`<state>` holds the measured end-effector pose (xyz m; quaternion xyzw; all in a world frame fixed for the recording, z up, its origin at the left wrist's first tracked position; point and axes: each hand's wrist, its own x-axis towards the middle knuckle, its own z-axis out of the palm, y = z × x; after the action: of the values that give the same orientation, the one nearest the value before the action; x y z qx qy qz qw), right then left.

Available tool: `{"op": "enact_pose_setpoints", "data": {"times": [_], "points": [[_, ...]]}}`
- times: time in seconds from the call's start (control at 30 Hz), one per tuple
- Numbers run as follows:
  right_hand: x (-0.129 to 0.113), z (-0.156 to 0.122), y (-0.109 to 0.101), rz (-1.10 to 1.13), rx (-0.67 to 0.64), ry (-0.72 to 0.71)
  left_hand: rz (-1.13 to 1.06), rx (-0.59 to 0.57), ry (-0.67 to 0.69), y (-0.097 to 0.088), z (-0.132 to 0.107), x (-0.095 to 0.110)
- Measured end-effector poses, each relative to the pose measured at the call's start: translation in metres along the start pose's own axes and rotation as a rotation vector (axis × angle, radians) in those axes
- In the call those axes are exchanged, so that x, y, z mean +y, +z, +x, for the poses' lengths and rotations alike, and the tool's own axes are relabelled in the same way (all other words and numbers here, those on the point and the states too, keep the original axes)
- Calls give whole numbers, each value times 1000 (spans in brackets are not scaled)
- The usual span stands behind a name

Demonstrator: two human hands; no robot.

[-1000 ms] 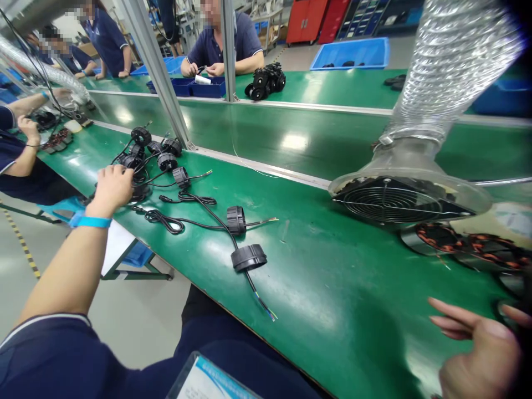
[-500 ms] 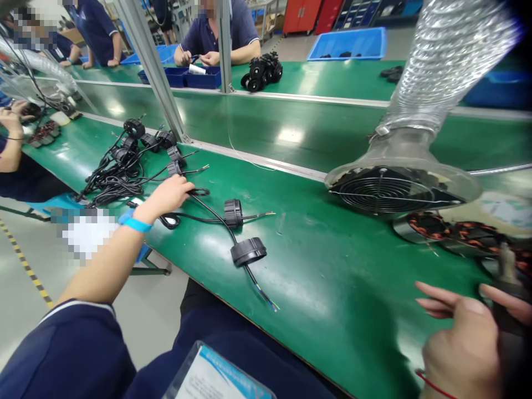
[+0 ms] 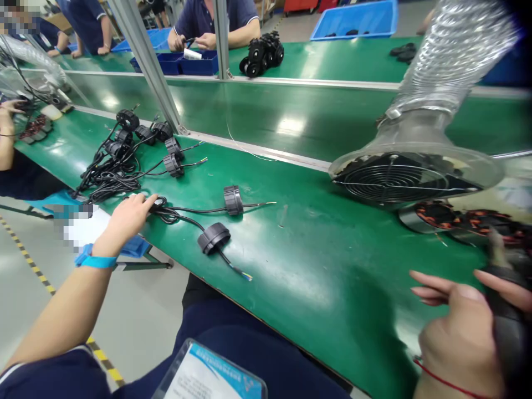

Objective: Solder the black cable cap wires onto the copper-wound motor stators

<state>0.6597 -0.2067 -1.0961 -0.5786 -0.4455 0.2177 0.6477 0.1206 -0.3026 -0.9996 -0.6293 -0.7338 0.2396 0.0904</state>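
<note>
"Two caps (image 3: 213,238) lay on the table (image 3: 311,260), well apart from the stators (image 3: 432,215). Where did their cables (image 3: 199,210) go?"

"Leftward, to a loose coil (image 3: 167,214) by the left hand (image 3: 129,218), near the table's front edge. Wires (image 3: 248,277) stuck out on the other side of each cap."

"Had the left fingers closed?"

"They were bent, palm down, and touched the coil's end. How tightly they were closed, I couldn't tell."

"And the right hand (image 3: 459,327)?"

"Closed around a dark tool (image 3: 509,332), tip up, one finger across the handle. Its other fingertips pointed leftward, above the table."

"What lay around them?"

"A pile (image 3: 112,180) of more caps and cables, just beyond the left hand. Past the right hand, the stators sat in a row near the hood (image 3: 390,180)."
</note>
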Motion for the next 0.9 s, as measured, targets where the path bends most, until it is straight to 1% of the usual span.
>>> {"op": "enact_pose_setpoints", "data": {"times": [0.07, 0.13, 0.17, 0.23, 0.3, 0.33, 0.37, 0.4, 0.47, 0.53, 0.6, 0.67, 0.7, 0.73, 0.77, 0.8, 0.83, 0.87, 0.9], "points": [[-11, -1, 6, 3, 35, -63, 22, 12, -9, -6, 3, 6], [-22, -4, 10, 5, 58, -71, -21, 22, 1, -20, 6, 19], [-27, -5, 12, 5, 63, -58, -77, 35, 47, -29, 8, 28], [-35, -7, 14, 15, 69, -42, -246, 41, 235, -46, 13, 51], [-39, -9, 15, 37, 95, -77, -416, -21, 444, -58, 23, 78], [-40, -10, 16, 46, 111, -102, -482, -67, 504, -62, 28, 92], [-40, -10, 16, 53, 124, -126, -550, -102, 533, -64, 34, 106], [-41, -10, 17, 60, 131, -146, -629, -110, 539, -65, 40, 119], [-42, -10, 17, 72, 126, -159, -819, -67, 550, -65, 47, 144], [-45, -10, 16, 95, 131, -161, -956, -9, 603, -65, 48, 163], [-47, -10, 15, 111, 141, -153, -954, -10, 717, -70, 45, 174], [-48, -10, 14, 115, 139, -155, -900, -80, 885, -83, 47, 175], [-47, -10, 13, 111, 128, -159, -890, -126, 958, -92, 54, 174], [-46, -11, 12, 102, 116, -162, -898, -162, 987, -102, 64, 171], [-45, -11, 11, 90, 102, -167, -921, -175, 952, -112, 79, 171], [-43, -13, 11, 73, 87, -170, -948, -159, 855, -123, 98, 172], [-41, -14, 10, 53, 69, -169, -974, -107, 678, -133, 120, 176], [-39, -15, 9, 29, 46, -167, -971, -21, 465, -141, 145, 184], [-37, -15, 8, 6, 21, -167, -951, 47, 369, -148, 169, 194]]}}
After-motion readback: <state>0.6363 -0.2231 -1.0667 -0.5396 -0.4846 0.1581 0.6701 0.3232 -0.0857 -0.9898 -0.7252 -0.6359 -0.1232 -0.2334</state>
